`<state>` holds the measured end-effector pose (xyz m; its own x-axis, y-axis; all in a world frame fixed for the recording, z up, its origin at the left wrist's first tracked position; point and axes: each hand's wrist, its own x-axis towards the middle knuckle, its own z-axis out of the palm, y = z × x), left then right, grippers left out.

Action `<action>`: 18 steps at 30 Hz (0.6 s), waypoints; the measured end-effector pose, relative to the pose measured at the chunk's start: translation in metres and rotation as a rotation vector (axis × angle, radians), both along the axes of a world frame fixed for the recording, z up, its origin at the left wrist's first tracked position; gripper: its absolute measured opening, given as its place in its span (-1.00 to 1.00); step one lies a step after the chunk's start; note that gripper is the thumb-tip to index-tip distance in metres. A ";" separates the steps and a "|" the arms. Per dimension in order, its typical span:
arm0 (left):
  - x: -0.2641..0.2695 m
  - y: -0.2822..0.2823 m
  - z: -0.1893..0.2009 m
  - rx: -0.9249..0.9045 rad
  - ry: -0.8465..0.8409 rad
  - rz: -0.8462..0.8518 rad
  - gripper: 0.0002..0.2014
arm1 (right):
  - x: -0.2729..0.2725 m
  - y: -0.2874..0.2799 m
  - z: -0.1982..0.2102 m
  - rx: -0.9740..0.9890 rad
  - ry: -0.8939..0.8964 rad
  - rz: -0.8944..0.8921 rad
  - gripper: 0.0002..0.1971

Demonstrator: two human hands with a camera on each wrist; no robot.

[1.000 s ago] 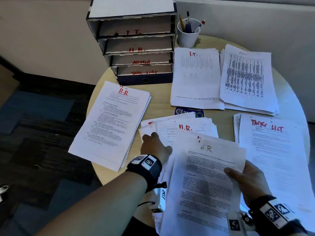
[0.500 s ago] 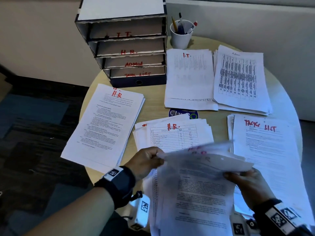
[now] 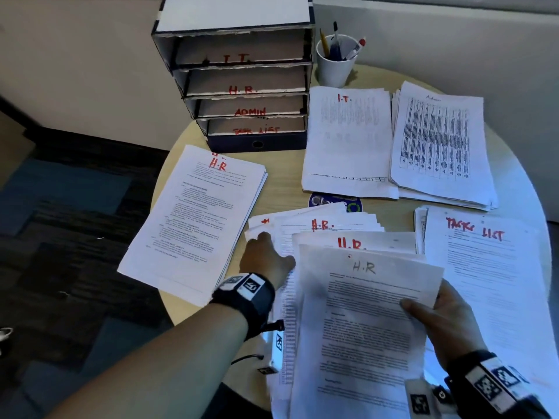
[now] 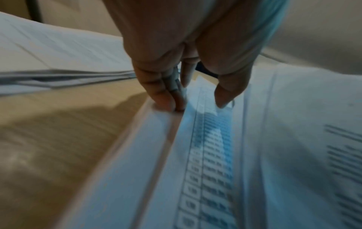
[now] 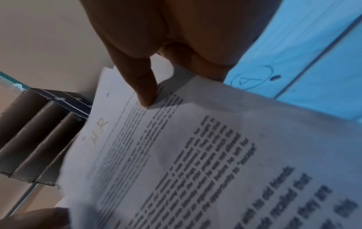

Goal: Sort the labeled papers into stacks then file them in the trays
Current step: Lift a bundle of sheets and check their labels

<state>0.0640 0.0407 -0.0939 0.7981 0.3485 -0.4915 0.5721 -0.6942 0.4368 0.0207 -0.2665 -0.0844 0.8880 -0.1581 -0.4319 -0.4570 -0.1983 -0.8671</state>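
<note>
Right hand [image 3: 444, 320] pinches H.R sheet [image 3: 366, 322] | left hand [image 3: 266, 258] fingertips grip fanned pile [image 3: 326, 228] edge beside it

Four trays [image 3: 242, 95], one cup [image 3: 334, 66], two hands [image 3: 266, 255]

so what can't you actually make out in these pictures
- Body text of the white printed sheet marked H.R that the right hand holds: too blurred to read in the head and right wrist views.
- Left hand fingertips: the head view hides them behind the hand; the left wrist view is motion-blurred.
- Fanned loose white papers: mostly covered by the held sheets.
- Dark blue cardboard tray rack: slot contents too dark.
</note>
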 end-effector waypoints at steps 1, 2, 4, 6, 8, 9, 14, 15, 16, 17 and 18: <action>0.002 -0.005 -0.001 -0.013 0.019 0.019 -0.48 | -0.001 -0.001 -0.002 -0.006 0.015 -0.014 -0.66; 0.003 -0.008 -0.002 -0.024 0.031 0.047 -0.46 | -0.002 0.000 0.000 -0.006 0.035 -0.029 -0.73; 0.001 -0.012 -0.002 -0.056 0.022 0.095 -0.61 | -0.005 -0.001 -0.001 0.011 0.044 -0.035 -0.83; -0.004 -0.013 -0.001 -0.061 -0.037 0.107 -0.89 | -0.008 -0.003 0.003 0.033 0.031 -0.024 -0.90; -0.012 -0.011 -0.002 -0.116 -0.149 0.089 -0.81 | -0.011 -0.007 0.001 0.105 0.054 -0.038 -0.81; -0.017 -0.009 -0.001 -0.203 -0.205 0.070 -0.80 | -0.012 -0.012 -0.003 0.164 0.086 -0.065 -0.62; -0.046 0.007 0.016 -0.634 -0.269 -0.047 -0.68 | -0.006 -0.016 -0.011 0.372 0.054 -0.060 -0.74; -0.052 0.010 0.016 -0.673 -0.246 -0.059 -0.74 | -0.006 -0.014 -0.008 0.383 0.035 -0.034 -0.75; -0.056 0.012 0.018 -0.706 -0.228 -0.064 -0.82 | -0.005 -0.011 -0.004 0.381 0.022 -0.006 -0.79; -0.060 0.015 0.018 -0.732 -0.209 -0.073 -0.88 | -0.006 -0.008 0.001 0.397 0.014 0.030 -0.76; -0.062 0.017 0.019 -0.744 -0.185 -0.088 -0.87 | -0.007 -0.005 0.006 0.410 0.000 0.048 -0.74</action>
